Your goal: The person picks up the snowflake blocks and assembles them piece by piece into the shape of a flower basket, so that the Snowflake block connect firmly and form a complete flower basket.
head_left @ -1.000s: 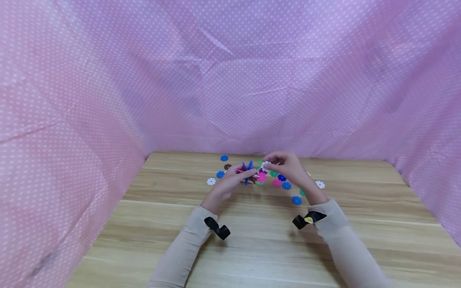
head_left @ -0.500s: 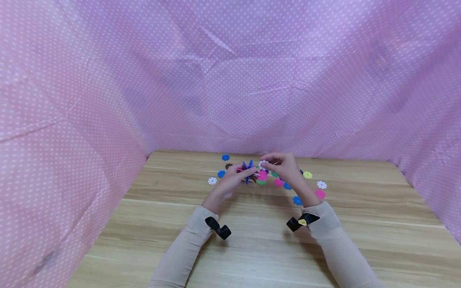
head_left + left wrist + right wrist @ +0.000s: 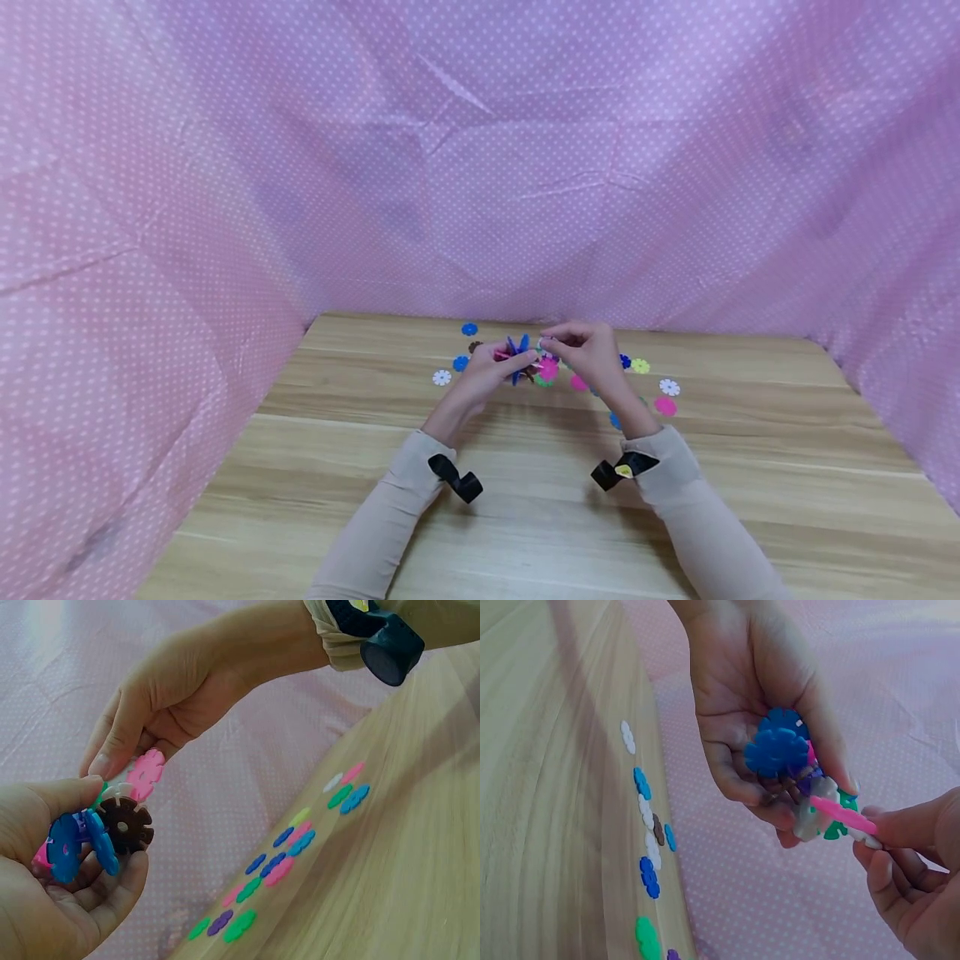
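The left hand (image 3: 482, 377) grips the flower-disc cluster (image 3: 100, 834). Just right of it, the right hand (image 3: 594, 354) pinches a single disc (image 3: 865, 838), apparently white.

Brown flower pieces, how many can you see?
2: one brown piece in the cluster the left hand holds, another brown piece on the table near that hand. More may be hidden.

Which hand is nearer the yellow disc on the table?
Right. In the head view, the right hand is just left of the yellow disc; the left hand is farther left, gripping the joined discs.
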